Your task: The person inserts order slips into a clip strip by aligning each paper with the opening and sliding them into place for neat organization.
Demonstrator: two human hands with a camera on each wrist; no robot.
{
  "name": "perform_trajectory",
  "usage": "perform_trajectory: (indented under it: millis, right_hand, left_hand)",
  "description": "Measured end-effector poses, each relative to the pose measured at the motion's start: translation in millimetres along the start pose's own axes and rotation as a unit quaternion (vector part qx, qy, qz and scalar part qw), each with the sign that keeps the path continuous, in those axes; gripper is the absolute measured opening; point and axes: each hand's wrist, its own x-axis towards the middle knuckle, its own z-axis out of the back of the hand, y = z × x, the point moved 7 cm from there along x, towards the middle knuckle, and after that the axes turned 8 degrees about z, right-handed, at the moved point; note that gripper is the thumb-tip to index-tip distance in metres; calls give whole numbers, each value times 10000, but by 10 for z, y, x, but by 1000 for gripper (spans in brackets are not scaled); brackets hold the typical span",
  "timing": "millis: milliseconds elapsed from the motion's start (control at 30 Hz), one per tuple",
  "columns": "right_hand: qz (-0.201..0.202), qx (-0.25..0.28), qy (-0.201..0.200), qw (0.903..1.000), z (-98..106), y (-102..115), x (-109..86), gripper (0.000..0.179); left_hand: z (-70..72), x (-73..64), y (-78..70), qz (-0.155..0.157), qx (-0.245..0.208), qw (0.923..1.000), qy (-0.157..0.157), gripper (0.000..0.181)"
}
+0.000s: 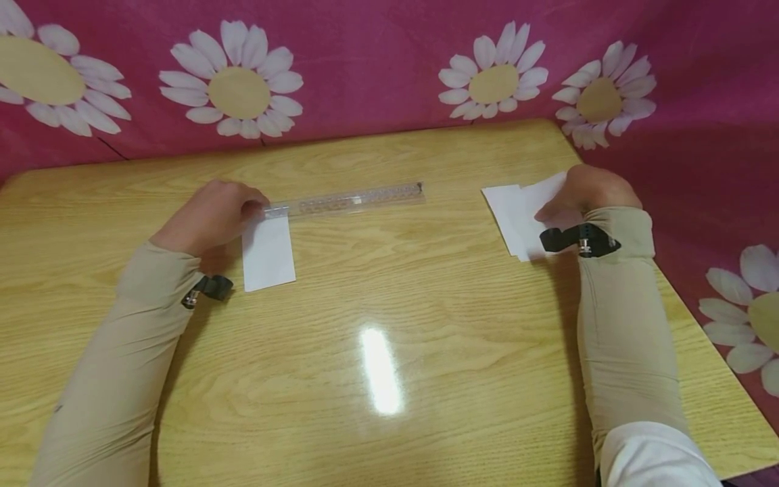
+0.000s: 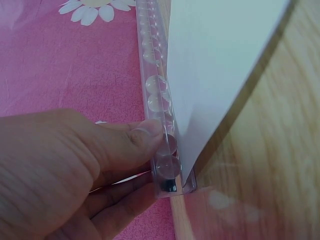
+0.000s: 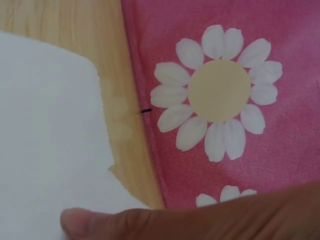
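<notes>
At the left, my left hand pinches the near end of a long clear plastic strip. Round transparent bubbles run along the strip in the left wrist view, and the thumb lies on its side. One white paper slip extends from the strip's left end toward me, its edge against the plastic. On the right, my right hand grips some overlapping white paper sheets. Its thumb lies on the paper; the other fingers are hidden.
Both hands work over a wooden table with a bright light reflection on it. A pink cloth with white daisies hangs behind the far edge and along the right side. Black straps sit on both wrists.
</notes>
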Motion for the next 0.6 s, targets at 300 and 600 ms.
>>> perform_trajectory:
  millis: [300,600]
  right_hand:
    - [423,263,190,9986,80,14,68,79]
    - [521,377,81,9979,160,37,96,77]
  left_hand:
    - [-6,1,-4,88,22,9999,50,29]
    - [2,-5,-10,72,14,10000,17,28]
